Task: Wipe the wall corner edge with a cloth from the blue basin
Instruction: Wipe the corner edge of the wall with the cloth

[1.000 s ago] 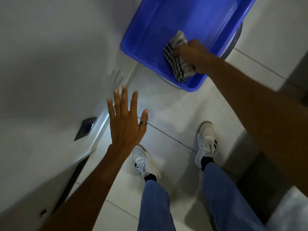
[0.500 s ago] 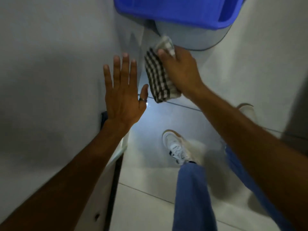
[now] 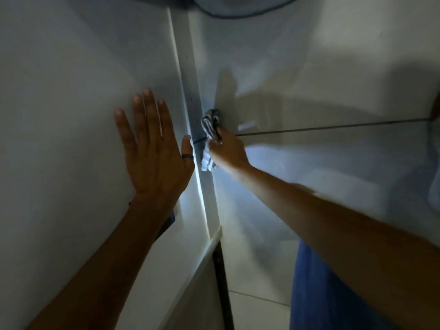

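Dim white wall point(image 3: 71, 96) bears the flat, spread left hand point(image 3: 154, 148) while the right hand point(image 3: 226, 148) grips the cloth point(image 3: 209, 125) against the corner edge point(image 3: 190, 96) at mid-frame (wiping seems just begun, most of the edge left).

Both forearms are bare, with no sleeves in view. The left hand point(image 3: 154, 153) wears a dark ring point(image 3: 187, 156) low on the thumb, and a thin dark band shows at the left edge of that wrist. The right hand point(image 3: 226, 148) carries nothing visible on its fingers. At the near right, one leg wears blue trousers point(image 3: 316, 289).
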The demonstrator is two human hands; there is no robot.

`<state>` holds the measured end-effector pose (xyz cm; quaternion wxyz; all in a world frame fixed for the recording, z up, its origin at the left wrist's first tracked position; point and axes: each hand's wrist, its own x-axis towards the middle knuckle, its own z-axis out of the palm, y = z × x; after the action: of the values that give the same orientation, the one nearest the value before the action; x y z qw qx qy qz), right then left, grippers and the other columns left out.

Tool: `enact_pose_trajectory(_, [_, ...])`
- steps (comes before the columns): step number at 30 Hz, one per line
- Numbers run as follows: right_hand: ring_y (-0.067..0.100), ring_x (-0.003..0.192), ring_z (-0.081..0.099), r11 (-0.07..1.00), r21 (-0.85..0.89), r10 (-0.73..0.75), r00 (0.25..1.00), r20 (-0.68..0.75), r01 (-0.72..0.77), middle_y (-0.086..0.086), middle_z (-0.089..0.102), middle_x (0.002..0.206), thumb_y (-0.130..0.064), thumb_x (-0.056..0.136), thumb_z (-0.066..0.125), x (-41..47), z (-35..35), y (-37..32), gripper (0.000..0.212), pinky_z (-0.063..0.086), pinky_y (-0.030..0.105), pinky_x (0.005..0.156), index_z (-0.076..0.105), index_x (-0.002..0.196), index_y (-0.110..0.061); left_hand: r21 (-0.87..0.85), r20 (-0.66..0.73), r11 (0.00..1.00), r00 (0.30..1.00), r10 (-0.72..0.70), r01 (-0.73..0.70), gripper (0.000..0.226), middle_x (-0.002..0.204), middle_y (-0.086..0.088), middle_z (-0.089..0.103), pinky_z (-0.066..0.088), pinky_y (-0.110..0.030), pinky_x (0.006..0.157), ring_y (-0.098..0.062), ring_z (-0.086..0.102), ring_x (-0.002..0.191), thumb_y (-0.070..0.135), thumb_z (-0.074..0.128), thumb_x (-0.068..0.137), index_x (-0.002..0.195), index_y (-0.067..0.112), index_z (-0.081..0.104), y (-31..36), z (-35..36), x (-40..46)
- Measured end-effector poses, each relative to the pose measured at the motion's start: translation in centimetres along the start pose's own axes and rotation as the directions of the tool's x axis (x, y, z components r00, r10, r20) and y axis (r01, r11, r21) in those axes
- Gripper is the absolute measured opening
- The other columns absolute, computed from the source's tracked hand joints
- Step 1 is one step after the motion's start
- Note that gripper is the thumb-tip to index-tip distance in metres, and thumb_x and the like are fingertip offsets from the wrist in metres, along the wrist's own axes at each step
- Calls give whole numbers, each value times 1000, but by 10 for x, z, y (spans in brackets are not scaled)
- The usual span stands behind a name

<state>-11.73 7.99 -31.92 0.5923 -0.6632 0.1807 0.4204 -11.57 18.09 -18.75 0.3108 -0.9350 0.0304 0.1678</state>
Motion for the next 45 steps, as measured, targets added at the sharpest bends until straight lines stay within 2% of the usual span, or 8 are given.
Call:
enact_pose_trajectory(3, [29, 77, 71, 999, 36, 6, 998, 68, -9, 15, 72, 103, -17, 99, 42, 18, 30, -7, 53, 49, 25, 50, 42, 151, -28, 169, 76, 984, 996, 38, -51, 84, 178, -28, -2, -9, -61, 132, -41, -1, 167, 53, 29, 114, 174, -2, 8, 0, 5, 5])
enact_pose_trajectory(17, [32, 142, 45, 980, -6, -200, 978, 65, 200, 13, 39, 161, -37, 108, 29, 167, -35, -144, 53, 35, 45, 120, 20, 159, -28, 414, 205, 879, 965, 162, -235, 88, 178, -27, -4, -13, -63, 130, -43, -3, 167, 58, 14, 112, 167, -7, -8, -9, 2, 89])
enact_pose_trajectory(21, [16, 82, 70, 949, 134, -291, 957, 14, 287, 19, 65, 131, -36, 108, 33, 168, -34, -117, 51, 48, 10, 64, 26, 158, -24, 411, 139, 892, 980, 144, -190, 84, 180, -23, -3, -14, -63, 130, -40, -4, 168, 54, 8, 110, 167, -4, -11, -4, 9, 105])
enact_pose_trajectory(24, [-2, 50, 49, 931, 61, -362, 931, 51, 359, -6, 63, 90, -38, 108, 30, 179, -38, -110, 52, 36, 12, 48, 19, 159, -30, 475, 149, 865, 984, 100, -160, 80, 180, -20, -9, -11, -63, 131, -38, -8, 168, 52, 5, 110, 170, 1, -10, 0, 13, 120])
enact_pose_trajectory(28, [28, 95, 70, 884, -96, -461, 887, -16, 457, 18, 68, 124, -22, 106, 36, 167, -17, -79, 54, 56, 31, 79, 25, 159, -24, 502, 46, 861, 997, 64, -79, 76, 181, -16, -4, -8, -62, 133, -37, -3, 168, 49, 11, 113, 173, 5, -3, 4, 20, 130])
enact_pose_trajectory(30, [29, 144, 46, 862, -184, -482, 876, -10, 472, 14, 37, 163, -16, 104, 35, 122, 12, -37, 58, 35, 46, 117, 18, 160, -16, 504, 21, 862, 999, 35, -41, 76, 181, -15, -2, -7, -61, 133, -37, -2, 168, 50, 12, 113, 174, 6, -2, 4, 18, 125])
enact_pose_trajectory(34, [19, 159, 8, 859, -195, -452, 879, 149, 474, 2, 1, 172, -20, 104, 31, 35, 44, 50, 63, 2, 35, 129, 4, 161, -18, 464, -29, 884, 998, -55, 62, 78, 182, -14, 0, -14, -57, 130, -37, -2, 168, 50, 23, 111, 176, 11, 5, -6, 6, 98])
enact_pose_trajectory(45, [41, 132, 52, 830, -362, -468, 883, -34, 425, 10, 44, 158, -27, 100, 34, 200, -41, -142, 55, 39, 40, 111, 33, 155, -24, 413, -51, 906, 996, -79, 93, 71, 182, -14, -1, -14, -57, 129, -39, -3, 168, 49, 30, 112, 176, 20, 17, -19, -23, 62])
